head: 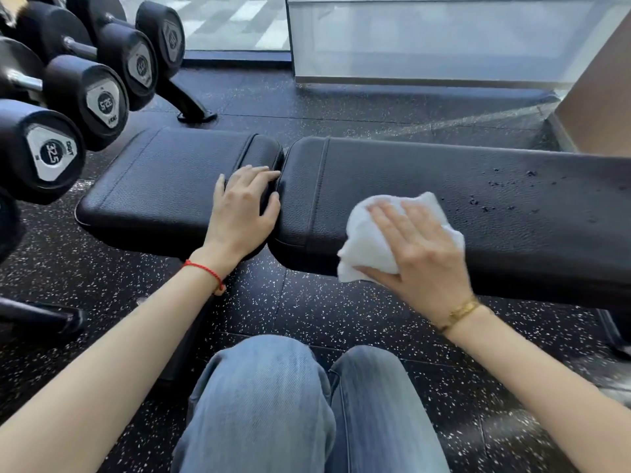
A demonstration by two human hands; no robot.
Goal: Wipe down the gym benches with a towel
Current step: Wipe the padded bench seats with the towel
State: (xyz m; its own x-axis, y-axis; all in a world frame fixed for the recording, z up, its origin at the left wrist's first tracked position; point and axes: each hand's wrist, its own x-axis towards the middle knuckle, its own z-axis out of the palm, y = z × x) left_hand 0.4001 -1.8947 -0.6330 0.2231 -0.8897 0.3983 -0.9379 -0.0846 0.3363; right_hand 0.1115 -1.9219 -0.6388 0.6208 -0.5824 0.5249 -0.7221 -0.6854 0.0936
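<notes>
A black padded gym bench lies across the view in two parts: a short seat pad (164,186) on the left and a long back pad (495,213) on the right. My right hand (420,247) presses a white towel (368,240) flat onto the near left part of the long pad, fingers straight on top and thumb under the towel's lower edge. My left hand (244,209) rests on the right end of the seat pad, its fingers reaching into the gap between the pads. Dark droplets or specks (505,192) dot the long pad to the right of the towel.
A rack of black dumbbells (78,93) stands at the left, close above the seat pad, its foot (191,104) behind the bench. The speckled rubber floor (307,308) lies between bench and my knees (307,404). A glass wall (426,39) and a brown wall (601,107) stand behind.
</notes>
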